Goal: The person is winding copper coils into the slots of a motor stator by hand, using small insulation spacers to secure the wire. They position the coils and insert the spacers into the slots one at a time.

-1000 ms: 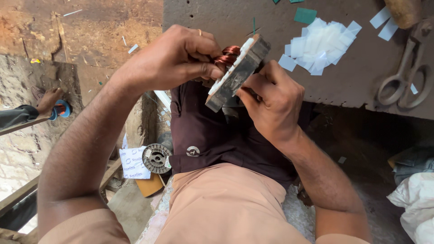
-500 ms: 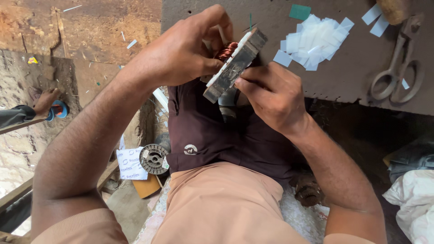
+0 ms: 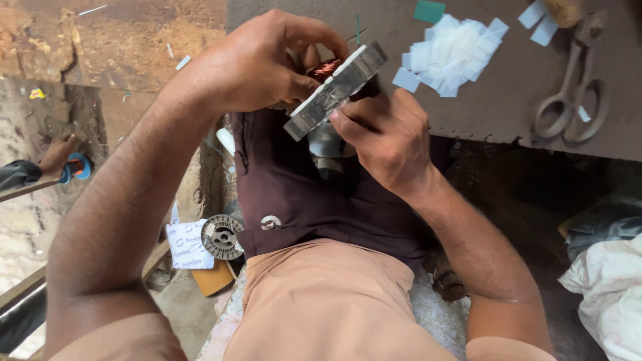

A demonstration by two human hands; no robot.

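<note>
A round grey metal motor stator (image 3: 334,90) with copper wire windings (image 3: 325,69) is held edge-on above my lap. My left hand (image 3: 264,63) grips it from the far side, fingers curled over the copper coils. My right hand (image 3: 388,137) holds its near rim from below, thumb pressed on the metal face. Both hands are shut on the stator, in front of the edge of a dark workboard (image 3: 495,113).
On the workboard lie a heap of white paper slips (image 3: 449,55), a green slip (image 3: 429,11) and metal scissors (image 3: 572,100). Below left sit a small round stator (image 3: 222,236) and a white paper (image 3: 187,245). Another person's hand (image 3: 61,152) is at the far left. White cloth (image 3: 605,287) lies at right.
Both hands with the stator have shifted slightly up and left in view; the grip looks the same.
</note>
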